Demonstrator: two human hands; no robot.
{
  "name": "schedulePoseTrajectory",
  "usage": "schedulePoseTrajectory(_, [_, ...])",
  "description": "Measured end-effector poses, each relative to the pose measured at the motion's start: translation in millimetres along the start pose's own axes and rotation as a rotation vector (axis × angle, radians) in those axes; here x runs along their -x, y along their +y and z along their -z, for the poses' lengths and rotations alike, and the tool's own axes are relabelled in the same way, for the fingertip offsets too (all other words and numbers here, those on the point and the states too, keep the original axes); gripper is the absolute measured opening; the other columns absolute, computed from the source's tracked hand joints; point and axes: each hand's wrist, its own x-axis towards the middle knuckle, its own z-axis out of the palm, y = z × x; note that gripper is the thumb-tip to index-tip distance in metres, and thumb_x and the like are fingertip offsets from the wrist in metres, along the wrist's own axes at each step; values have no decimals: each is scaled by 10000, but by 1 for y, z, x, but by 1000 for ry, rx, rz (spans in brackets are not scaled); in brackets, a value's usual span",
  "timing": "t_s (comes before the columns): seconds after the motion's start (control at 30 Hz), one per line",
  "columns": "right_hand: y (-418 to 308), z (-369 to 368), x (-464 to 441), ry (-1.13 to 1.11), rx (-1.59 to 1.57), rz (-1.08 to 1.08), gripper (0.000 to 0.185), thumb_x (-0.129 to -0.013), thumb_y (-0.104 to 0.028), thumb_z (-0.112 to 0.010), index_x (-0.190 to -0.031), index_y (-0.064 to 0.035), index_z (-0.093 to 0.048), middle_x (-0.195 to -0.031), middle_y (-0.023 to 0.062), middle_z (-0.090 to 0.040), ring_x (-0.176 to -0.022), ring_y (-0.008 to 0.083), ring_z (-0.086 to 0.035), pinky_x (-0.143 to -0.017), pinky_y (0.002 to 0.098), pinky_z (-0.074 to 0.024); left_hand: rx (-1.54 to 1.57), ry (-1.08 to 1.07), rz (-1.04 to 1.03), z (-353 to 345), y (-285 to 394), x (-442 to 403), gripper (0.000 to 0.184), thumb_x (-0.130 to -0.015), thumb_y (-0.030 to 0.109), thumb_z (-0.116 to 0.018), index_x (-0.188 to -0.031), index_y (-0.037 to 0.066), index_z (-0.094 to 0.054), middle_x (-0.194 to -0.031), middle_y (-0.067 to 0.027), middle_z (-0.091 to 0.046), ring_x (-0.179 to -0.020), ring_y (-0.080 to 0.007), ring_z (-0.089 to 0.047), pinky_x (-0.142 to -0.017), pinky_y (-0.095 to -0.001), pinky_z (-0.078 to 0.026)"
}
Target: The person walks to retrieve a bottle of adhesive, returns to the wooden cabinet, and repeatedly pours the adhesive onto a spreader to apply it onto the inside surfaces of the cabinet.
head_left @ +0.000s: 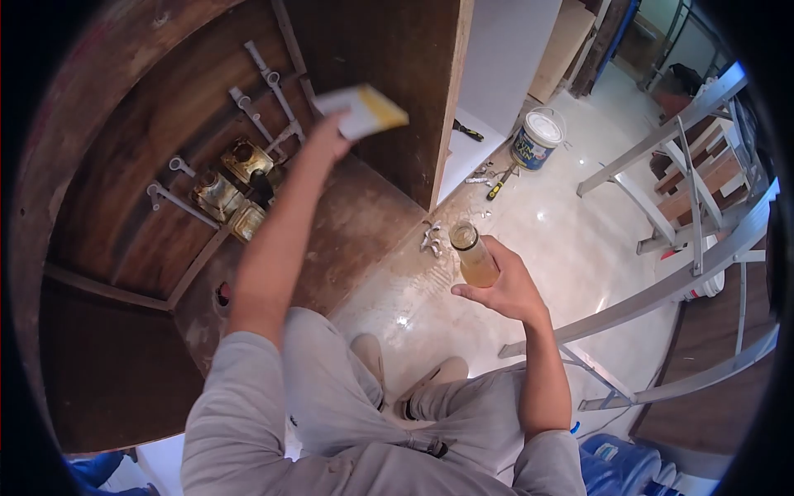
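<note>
My left hand [337,142] is raised in front of the dark wooden panel [389,66]. Its fingers close on a flat white piece with a yellow band [365,113], smeared by motion, so I cannot make out its kind. Lower down on the right, over the pale floor, my right hand [511,285] wraps around a clear glass bottle [477,263]. The bottle stands nearly upright with its open mouth toward me, and yellowish liquid shows inside.
Grey pipes [273,87] and several stained tins [219,194] sit inside the wooden cabinet at left. A paint bucket [538,140], a scraper with a black and yellow handle [500,183] and scraps [430,238] lie on the floor. A metal ladder [662,285] stands at right.
</note>
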Motion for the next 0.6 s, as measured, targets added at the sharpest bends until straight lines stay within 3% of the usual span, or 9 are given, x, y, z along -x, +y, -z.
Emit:
schedulePoseTrajectory(0.07, [2, 0, 0, -14, -3, -23, 600, -640, -166, -806, -1155, -37, -526, -997, 114, -602, -911, 220, -576, -834, 321, -455, 31, 109, 177, 54, -73, -6, 427, -805, 35, -573, -1215, 76, -458, -1173, -146, -548, -1097, -334, -539, -930, -530, -448])
schedulePoseTrajectory(0.23, [3, 1, -3, -13, 20, -36, 609, -638, -180, -810, -1155, -35, -524, -1007, 117, -600, -911, 234, -579, -823, 324, -459, -53, 189, 249, 70, -170, -49, 430, -842, 65, -516, -1258, 105, -413, -1222, -143, -503, -1116, -353, -507, -884, -583, -456])
schedulePoseTrajectory(0.4, [7, 3, -2, -28, 26, 6, 622, -642, -191, -810, -1166, -29, -517, -1038, 136, -595, -929, 252, -583, -815, 333, -467, -161, 249, 130, -31, -117, -18, 422, -841, 21, -495, -1246, 68, -385, -1213, -168, -489, -1110, -393, -502, -864, -613, -455])
schedulePoseTrajectory(0.5, [5, -2, 1, -2, -29, 12, 580, -642, -188, -820, -1121, -23, -536, -980, 84, -592, -900, 180, -559, -833, 305, -441, -115, 152, 73, -73, -73, -12, 397, -831, -6, -484, -1207, 32, -364, -1182, -207, -461, -1087, -402, -507, -842, -635, -468])
schedulePoseTrajectory(0.6, [7, -1, 3, -2, -1, 61, 634, -633, -185, -811, -1168, -21, -514, -1060, 163, -584, -932, 269, -585, -817, 339, -470, -124, 38, -87, -136, -15, 15, 340, -823, -13, -489, -1145, 1, -379, -1139, -222, -461, -1064, -421, -509, -854, -641, -467])
